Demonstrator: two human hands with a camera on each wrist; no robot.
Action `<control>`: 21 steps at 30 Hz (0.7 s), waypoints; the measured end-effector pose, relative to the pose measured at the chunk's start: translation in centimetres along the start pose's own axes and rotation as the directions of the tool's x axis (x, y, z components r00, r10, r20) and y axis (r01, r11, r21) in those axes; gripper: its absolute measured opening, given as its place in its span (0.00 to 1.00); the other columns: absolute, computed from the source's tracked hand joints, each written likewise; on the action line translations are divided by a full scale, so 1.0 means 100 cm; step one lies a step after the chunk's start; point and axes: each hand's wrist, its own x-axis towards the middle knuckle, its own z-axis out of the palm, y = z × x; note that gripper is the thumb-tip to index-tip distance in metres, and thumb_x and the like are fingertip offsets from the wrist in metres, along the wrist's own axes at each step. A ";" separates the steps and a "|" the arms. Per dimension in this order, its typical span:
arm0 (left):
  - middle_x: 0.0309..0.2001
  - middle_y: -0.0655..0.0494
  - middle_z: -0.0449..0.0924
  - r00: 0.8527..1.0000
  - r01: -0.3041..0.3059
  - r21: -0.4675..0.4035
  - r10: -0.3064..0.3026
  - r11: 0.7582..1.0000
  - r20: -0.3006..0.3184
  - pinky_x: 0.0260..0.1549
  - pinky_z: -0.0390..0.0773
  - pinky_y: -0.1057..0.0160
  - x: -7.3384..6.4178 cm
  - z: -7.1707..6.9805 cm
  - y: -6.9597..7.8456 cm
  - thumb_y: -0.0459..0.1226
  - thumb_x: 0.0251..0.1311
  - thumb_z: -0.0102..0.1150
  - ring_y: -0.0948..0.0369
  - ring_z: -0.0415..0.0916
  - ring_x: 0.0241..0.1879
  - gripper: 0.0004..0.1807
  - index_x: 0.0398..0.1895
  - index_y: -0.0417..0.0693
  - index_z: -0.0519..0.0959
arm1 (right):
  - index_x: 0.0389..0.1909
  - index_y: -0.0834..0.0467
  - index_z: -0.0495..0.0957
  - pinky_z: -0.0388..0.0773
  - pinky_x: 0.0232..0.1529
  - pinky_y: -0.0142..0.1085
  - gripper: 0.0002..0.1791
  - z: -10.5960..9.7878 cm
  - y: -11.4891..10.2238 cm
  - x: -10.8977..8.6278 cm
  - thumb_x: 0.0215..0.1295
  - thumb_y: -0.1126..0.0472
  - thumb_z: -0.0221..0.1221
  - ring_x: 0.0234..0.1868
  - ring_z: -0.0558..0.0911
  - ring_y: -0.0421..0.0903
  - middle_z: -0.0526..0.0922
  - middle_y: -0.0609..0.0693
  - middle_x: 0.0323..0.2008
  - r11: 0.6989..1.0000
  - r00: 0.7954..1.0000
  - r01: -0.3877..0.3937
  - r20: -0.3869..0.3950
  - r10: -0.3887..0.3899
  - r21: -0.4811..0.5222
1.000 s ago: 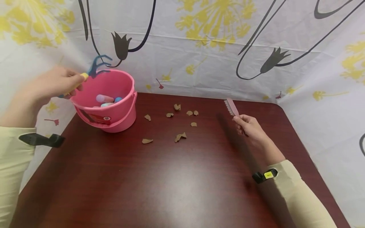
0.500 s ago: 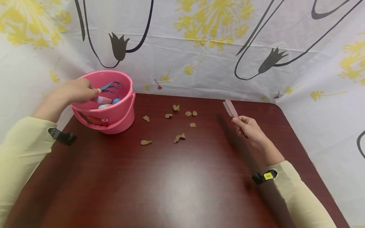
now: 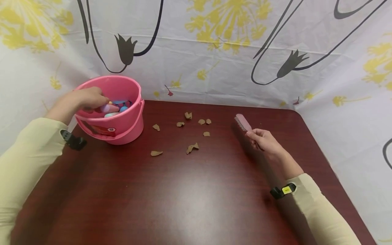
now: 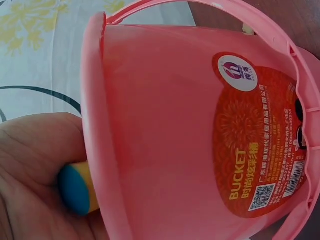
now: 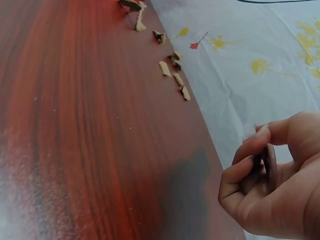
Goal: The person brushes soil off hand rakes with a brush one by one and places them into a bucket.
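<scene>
A pink bucket (image 3: 130, 131) stands at the back left of the table, with pastel bottle-like things (image 3: 110, 108) and a blue round thing inside. My left hand (image 3: 89, 98) reaches in over its rim, holding a small garden hand rake (image 3: 122, 102) with blue tines. The left wrist view shows the blue end of the yellow rake handle (image 4: 75, 190) against the palm; the fingertips are hidden behind the bucket wall. On the right, my right hand (image 3: 265, 142) grips a pink brush (image 3: 243, 122) by its handle, bristles facing left, above the table.
Several brown, curled peel-like scraps (image 3: 192, 147) lie scattered on the dark red table (image 3: 147, 197) between bucket and brush. A white floral curtain (image 3: 183, 51) hangs behind the table and along both sides. The bucket's handle (image 3: 137, 119) hangs down its front.
My left hand has moved right and down from beside the bucket into it, lowering the hand rake among the contents. The brush in my right hand has dipped slightly toward the table.
</scene>
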 end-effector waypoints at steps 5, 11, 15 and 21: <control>0.35 0.36 0.74 0.998 -0.050 0.065 0.052 0.997 -0.031 0.37 0.78 0.48 -0.015 0.005 -0.002 0.43 0.74 0.50 0.39 0.72 0.41 0.21 0.39 0.28 0.77 | 0.44 0.72 0.68 0.61 0.21 0.33 0.19 -0.002 0.012 -0.006 0.79 0.55 0.54 0.19 0.65 0.41 0.68 0.48 0.19 0.985 1.000 -0.020 -0.013 0.018 -0.172; 0.52 0.26 0.71 0.947 -0.061 0.068 0.080 0.996 -0.311 0.44 0.77 0.34 -0.057 0.017 0.018 0.45 0.74 0.50 0.31 0.70 0.51 0.28 0.58 0.25 0.67 | 0.43 0.69 0.67 0.64 0.22 0.34 0.16 -0.006 0.020 -0.015 0.78 0.57 0.54 0.21 0.67 0.42 0.68 0.49 0.21 0.944 1.000 -0.014 -0.010 0.011 -0.331; 0.57 0.32 0.71 0.804 -0.223 0.043 0.209 0.974 -0.557 0.51 0.78 0.45 -0.084 0.042 0.046 0.42 0.72 0.53 0.36 0.74 0.53 0.26 0.63 0.30 0.67 | 0.40 0.68 0.67 0.71 0.23 0.35 0.15 -0.003 0.017 -0.023 0.78 0.58 0.54 0.21 0.73 0.44 0.73 0.52 0.22 0.892 0.999 -0.012 0.023 0.026 -0.453; 0.47 0.47 0.80 0.528 -0.573 0.222 0.562 0.789 -0.637 0.48 0.79 0.63 -0.079 0.109 0.077 0.30 0.63 0.65 0.53 0.79 0.46 0.16 0.53 0.36 0.77 | 0.45 0.71 0.76 0.77 0.37 0.51 0.18 0.003 -0.010 -0.040 0.75 0.56 0.57 0.38 0.78 0.59 0.80 0.59 0.33 0.601 0.992 0.087 0.126 0.022 -0.794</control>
